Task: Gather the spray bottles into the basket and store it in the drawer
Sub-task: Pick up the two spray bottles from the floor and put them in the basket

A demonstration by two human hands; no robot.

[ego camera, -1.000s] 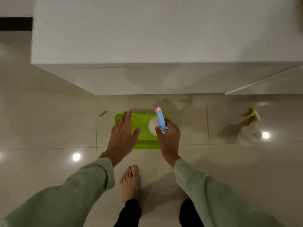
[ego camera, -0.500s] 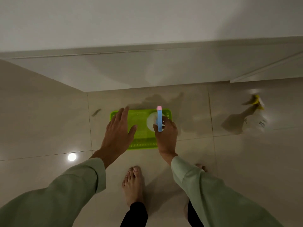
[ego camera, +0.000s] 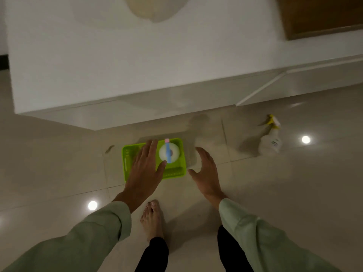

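A lime green basket (ego camera: 177, 169) sits on the tiled floor in front of me. Inside it stands a white spray bottle with a blue and pink head (ego camera: 169, 153), upright in the basket's right half. My left hand (ego camera: 144, 169) hovers flat over the basket's left half, fingers spread and empty. To the right of the basket my right hand (ego camera: 206, 170) is open and empty, clear of the bottle. A second white spray bottle with a yellow trigger (ego camera: 271, 139) stands on the floor further right.
A white cabinet (ego camera: 98, 65) with drawer fronts runs across the far side, just beyond the basket. A wooden panel (ego camera: 322, 14) shows at the top right. My bare foot (ego camera: 152, 218) is planted on the glossy tiles behind the basket.
My right hand has let go of the blue-headed bottle, which now stands in the basket, and has moved off to the right. The left hand stays over the basket.
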